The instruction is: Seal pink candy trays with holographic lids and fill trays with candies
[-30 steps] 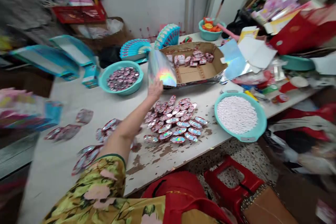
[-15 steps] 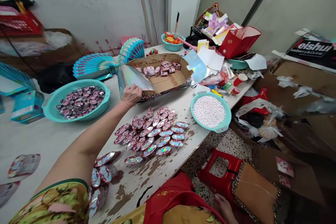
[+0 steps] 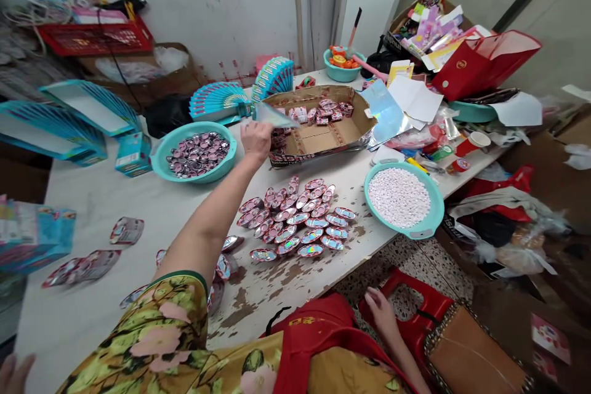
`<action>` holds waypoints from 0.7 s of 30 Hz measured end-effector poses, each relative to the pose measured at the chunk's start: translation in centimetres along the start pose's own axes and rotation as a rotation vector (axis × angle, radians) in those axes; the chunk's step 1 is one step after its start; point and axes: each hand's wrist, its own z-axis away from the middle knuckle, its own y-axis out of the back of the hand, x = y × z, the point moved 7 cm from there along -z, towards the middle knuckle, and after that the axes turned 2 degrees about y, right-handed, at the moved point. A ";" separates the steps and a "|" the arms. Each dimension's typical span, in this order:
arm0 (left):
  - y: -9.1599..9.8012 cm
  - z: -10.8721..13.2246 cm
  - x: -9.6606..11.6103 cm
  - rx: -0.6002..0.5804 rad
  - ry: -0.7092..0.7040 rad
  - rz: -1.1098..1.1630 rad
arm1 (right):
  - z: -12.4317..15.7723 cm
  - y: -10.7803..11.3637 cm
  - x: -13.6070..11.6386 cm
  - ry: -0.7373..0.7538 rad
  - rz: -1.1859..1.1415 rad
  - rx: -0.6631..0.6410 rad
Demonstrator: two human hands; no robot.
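Observation:
My left hand (image 3: 257, 137) reaches across the table and is closed on the edge of a shiny silvery sheet (image 3: 276, 116). The sheet is tilted over the left end of a cut-down cardboard box (image 3: 318, 137), which holds several small pink-and-silver packs (image 3: 327, 112). In front of the box, a cluster of foil packs (image 3: 295, 217) stands on end, oval ends up. My right hand (image 3: 379, 306) hangs low beside the red apron, close to the red stool (image 3: 410, 295). Its fingers are stretched out, and no object shows in them.
Left of the box is a teal basin (image 3: 161, 163) of small pink-and-silver pieces; at the right table edge, another teal basin (image 3: 431, 229) holds white pellets. Blue fanned cartons (image 3: 217, 101) line the back. Another person's fingers (image 3: 16, 374) show at the lower left.
The view has swung left. My left hand has lifted the sheet off the box's left end, showing more of the inside. My right hand has come further into view, its fingers now visible.

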 end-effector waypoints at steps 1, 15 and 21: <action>0.6 -0.9 -0.1 0.014 0.028 -0.003 | -0.8 -1.2 -1.9 0.040 -0.024 -0.027; 2.6 1.1 0.3 0.152 0.086 0.028 | -5.3 -11.7 -15.3 0.300 -0.089 -0.376; 12.6 4.4 2.1 0.609 0.034 0.479 | -5.8 -12.4 -21.8 0.253 -0.363 -0.349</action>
